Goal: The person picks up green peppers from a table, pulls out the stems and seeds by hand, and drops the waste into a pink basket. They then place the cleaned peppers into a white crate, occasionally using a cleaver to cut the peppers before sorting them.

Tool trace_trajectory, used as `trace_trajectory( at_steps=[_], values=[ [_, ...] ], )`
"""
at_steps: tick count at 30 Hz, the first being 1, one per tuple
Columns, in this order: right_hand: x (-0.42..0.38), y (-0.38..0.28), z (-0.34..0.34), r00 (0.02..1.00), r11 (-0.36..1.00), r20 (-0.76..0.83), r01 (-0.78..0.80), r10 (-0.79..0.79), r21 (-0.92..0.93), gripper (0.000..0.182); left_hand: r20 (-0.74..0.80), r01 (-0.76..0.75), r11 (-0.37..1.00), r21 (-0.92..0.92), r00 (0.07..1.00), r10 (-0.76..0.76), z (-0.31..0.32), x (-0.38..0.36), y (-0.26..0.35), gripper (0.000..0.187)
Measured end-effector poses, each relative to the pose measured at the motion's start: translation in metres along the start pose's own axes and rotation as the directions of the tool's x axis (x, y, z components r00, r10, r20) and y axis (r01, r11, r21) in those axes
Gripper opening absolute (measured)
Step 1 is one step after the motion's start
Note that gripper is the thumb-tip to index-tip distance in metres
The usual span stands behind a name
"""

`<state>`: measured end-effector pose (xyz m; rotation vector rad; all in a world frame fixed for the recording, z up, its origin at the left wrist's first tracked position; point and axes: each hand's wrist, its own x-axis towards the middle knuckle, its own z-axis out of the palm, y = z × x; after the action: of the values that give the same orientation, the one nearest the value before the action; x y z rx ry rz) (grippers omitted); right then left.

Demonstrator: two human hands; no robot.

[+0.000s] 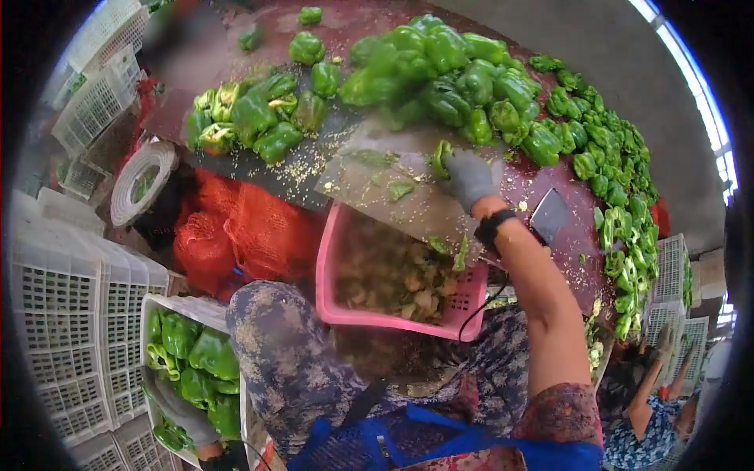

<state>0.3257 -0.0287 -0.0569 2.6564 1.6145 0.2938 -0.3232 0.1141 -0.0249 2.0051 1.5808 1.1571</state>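
Observation:
My right hand [471,179], in a grey glove, is closed over a small green bell pepper piece [441,160] at a pale board [369,184] on the table. A loose green scrap [400,190] lies beside it on the board. Down at the lower left, my left hand [184,410], also gloved in grey, reaches into a white crate [245,408] of green bell peppers [214,353]. Its fingers look stretched out along the peppers; their tips are partly hidden. Just beyond my right hand is a big heap of whole bell peppers [448,78].
A pink basket [323,302] of trimmings stands between my knees. More peppers [255,118] lie at the left, and a long row [616,180] lines the right. Red mesh sacks [243,228], stacked crates [59,314] and a flat grey rectangular object [550,214] surround me. Another person [648,428] sits at right.

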Motion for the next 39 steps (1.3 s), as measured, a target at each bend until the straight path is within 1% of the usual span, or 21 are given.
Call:
trace_trajectory(
  at_steps=[1, 2, 4, 5, 7, 9, 12, 14, 15, 17, 19, 21, 23, 26, 27, 30, 31, 33, 35, 37, 39],
  values=[
    [-0.014, 0.000, 0.004, 0.999, 0.997, -0.039, -0.028, 0.031, 0.078, 0.027, 0.042, 0.049, 0.988, -0.147, 0.998, -0.044, 0.014, 0.009, 0.045, 0.049],
    [-0.028, 0.000, 0.009, 0.995, 0.987, -0.076, -0.050, 0.063, 0.156, 0.032, 0.116, -0.011, 0.998, -0.066, 0.993, 0.019, 0.028, 0.010, 0.088, 0.048],
    [-0.058, -0.024, -0.011, 0.975, 0.863, -0.057, -0.163, 0.215, 0.479, 0.034, 0.294, -0.064, 0.964, -0.259, 0.945, 0.142, 0.052, 0.001, 0.161, 0.049],
    [-0.072, -0.040, -0.023, 0.958, 0.755, -0.033, -0.202, 0.283, 0.624, 0.034, 0.368, -0.019, 0.862, -0.507, 0.899, 0.236, 0.063, -0.006, 0.192, 0.051],
    [-0.098, -0.074, -0.070, 0.968, 0.720, -0.048, -0.151, 0.248, 0.678, 0.036, 0.595, 0.277, 0.701, -0.657, 0.762, 0.256, 0.094, -0.025, 0.239, 0.053],
    [-0.118, -0.098, -0.108, 0.998, 0.617, -0.062, 0.043, 0.010, 0.786, 0.032, 0.802, 0.570, 0.596, -0.566, 0.547, 0.238, 0.130, -0.041, 0.263, 0.052],
    [-0.148, -0.131, -0.157, 0.948, 0.658, -0.168, 0.308, -0.269, 0.688, 0.037, 0.890, 0.790, 0.428, -0.440, 0.322, 0.322, 0.191, -0.063, 0.251, 0.042],
    [-0.159, -0.133, -0.162, 0.912, 0.612, -0.190, 0.387, -0.364, 0.690, 0.036, 0.951, 0.949, 0.208, -0.237, 0.182, 0.251, 0.189, -0.067, 0.261, 0.034],
    [-0.162, -0.136, -0.163, 0.887, 0.579, -0.204, 0.429, -0.413, 0.693, 0.035, 0.954, 0.973, 0.104, -0.207, 0.178, 0.241, 0.184, -0.073, 0.266, 0.027],
    [-0.162, -0.130, -0.159, 0.863, 0.580, -0.085, 0.405, -0.499, 0.707, 0.036, 0.883, 0.821, 0.362, -0.441, 0.326, 0.338, 0.199, -0.080, 0.249, 0.029],
    [-0.166, -0.130, -0.164, 0.844, 0.585, -0.053, 0.413, -0.533, 0.698, 0.034, 0.960, 0.978, 0.117, -0.175, 0.143, 0.241, 0.187, -0.083, 0.253, 0.022],
    [-0.172, -0.140, -0.156, 0.895, 0.668, -0.057, 0.372, -0.443, 0.645, 0.031, 0.874, 0.854, 0.230, -0.467, 0.405, 0.270, 0.170, -0.089, 0.270, 0.019],
    [-0.179, -0.146, -0.154, 0.926, 0.739, -0.168, 0.372, -0.339, 0.561, 0.027, 0.944, 0.953, 0.038, -0.301, 0.292, 0.154, 0.190, -0.092, 0.261, 0.027],
    [-0.190, -0.158, -0.158, 0.970, 0.779, -0.210, 0.226, -0.123, 0.585, 0.028, 0.908, 0.931, 0.012, -0.365, 0.353, 0.228, 0.186, -0.093, 0.263, 0.028],
    [-0.192, -0.162, -0.154, 0.939, 0.733, -0.341, 0.258, -0.037, 0.629, 0.027, 0.906, 0.935, 0.010, -0.356, 0.342, 0.250, 0.185, -0.090, 0.264, 0.026],
    [-0.199, -0.172, -0.164, 0.913, 0.692, -0.381, 0.181, 0.146, 0.699, 0.027, 0.893, 0.921, -0.029, -0.389, 0.385, 0.235, 0.183, -0.085, 0.281, 0.026],
    [-0.200, -0.178, -0.166, 0.893, 0.692, -0.393, 0.142, 0.220, 0.708, 0.024, 0.894, 0.916, -0.140, -0.375, 0.398, 0.208, 0.179, -0.083, 0.290, 0.026],
    [-0.197, -0.180, -0.143, 0.841, 0.662, -0.429, 0.120, 0.328, 0.740, 0.022, 0.865, 0.889, -0.133, -0.439, 0.458, 0.207, 0.185, -0.087, 0.287, 0.025],
    [-0.188, -0.178, -0.131, 0.808, 0.526, -0.370, 0.089, 0.458, 0.846, 0.022, 0.839, 0.853, -0.110, -0.510, 0.521, 0.157, 0.189, -0.092, 0.285, 0.026],
    [-0.178, -0.171, -0.127, 0.795, 0.252, -0.186, 0.043, 0.577, 0.967, 0.022, 0.812, 0.814, -0.064, -0.578, 0.581, 0.056, 0.183, -0.099, 0.287, 0.027],
    [-0.175, -0.156, -0.131, 0.841, 0.112, 0.006, -0.079, 0.541, 0.991, 0.022, 0.825, 0.828, -0.036, -0.559, 0.560, 0.073, 0.164, -0.103, 0.286, 0.031]
  ],
)
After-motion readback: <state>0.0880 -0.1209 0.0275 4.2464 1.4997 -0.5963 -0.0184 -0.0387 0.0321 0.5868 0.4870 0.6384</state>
